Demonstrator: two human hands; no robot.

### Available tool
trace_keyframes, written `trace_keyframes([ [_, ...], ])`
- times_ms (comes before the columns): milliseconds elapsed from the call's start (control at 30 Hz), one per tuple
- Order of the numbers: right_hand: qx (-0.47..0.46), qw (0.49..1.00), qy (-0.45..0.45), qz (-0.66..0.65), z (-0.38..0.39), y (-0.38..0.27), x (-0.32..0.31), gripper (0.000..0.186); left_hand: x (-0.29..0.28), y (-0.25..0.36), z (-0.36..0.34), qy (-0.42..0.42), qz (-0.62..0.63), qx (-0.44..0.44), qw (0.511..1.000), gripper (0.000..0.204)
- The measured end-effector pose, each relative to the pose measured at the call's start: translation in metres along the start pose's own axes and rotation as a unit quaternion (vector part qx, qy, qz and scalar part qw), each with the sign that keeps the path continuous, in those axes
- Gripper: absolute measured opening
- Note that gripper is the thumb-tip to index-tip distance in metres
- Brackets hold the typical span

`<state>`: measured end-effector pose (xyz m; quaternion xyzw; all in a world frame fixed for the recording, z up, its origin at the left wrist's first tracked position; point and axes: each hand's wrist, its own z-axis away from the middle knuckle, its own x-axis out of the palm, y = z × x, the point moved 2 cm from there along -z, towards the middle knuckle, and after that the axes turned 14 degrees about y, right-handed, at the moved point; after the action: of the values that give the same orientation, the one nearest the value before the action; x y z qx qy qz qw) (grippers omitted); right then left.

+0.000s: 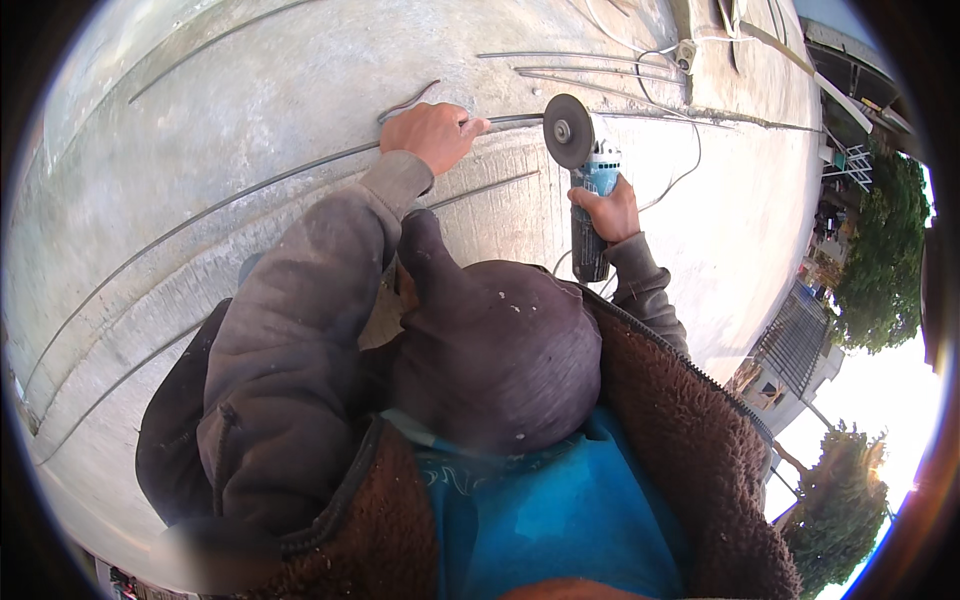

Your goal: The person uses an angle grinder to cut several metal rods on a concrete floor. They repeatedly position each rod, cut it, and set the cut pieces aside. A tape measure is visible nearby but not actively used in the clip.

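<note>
My left hand [430, 136] is closed around a long thin steel rod [262, 184] close to its right end. From there the rod runs far off to the left, curving in this view. My right hand [612, 210] grips the body of a teal and black angle grinder [596, 190], held upright with its head up. The grinder's dark round disc [568, 132] stands at the rod's right end; whether the two touch I cannot tell. A short bent piece of rod [412, 98] lies just beyond my left hand.
Several more rods [590, 57] lie on the concrete floor [330, 80] at the far side, and a short rod [485, 189] lies nearer my knee. A cord [686, 170] loops across the floor right of the grinder. Trees [882, 265] and a building stand beyond, at the right.
</note>
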<state>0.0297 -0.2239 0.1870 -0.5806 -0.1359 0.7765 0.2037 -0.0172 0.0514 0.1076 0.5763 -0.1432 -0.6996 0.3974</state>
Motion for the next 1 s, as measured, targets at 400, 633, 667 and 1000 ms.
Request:
trace_keyframes([
  [400, -0.003, 1.000, 0.001, -0.017, -0.012, -0.007, 0.004, 0.043, 0.005, -0.003, 0.002, 0.003, 0.009, 0.000, 1.000, 0.049],
  [633, 0.007, 1.000, -0.004, -0.027, -0.019, 0.005, 0.007, 0.044, 0.005, -0.003, 0.002, 0.007, 0.014, -0.003, 1.000, 0.049],
  [667, 0.002, 1.000, -0.003, -0.021, -0.019, 0.004, 0.007, 0.045, 0.004, -0.003, 0.001, -0.001, 0.010, -0.005, 1.000, 0.049],
  [1000, 0.005, 1.000, -0.001, -0.006, -0.008, 0.001, 0.003, 0.044, 0.004, -0.003, -0.001, 0.005, -0.003, 0.011, 1.000, 0.042],
])
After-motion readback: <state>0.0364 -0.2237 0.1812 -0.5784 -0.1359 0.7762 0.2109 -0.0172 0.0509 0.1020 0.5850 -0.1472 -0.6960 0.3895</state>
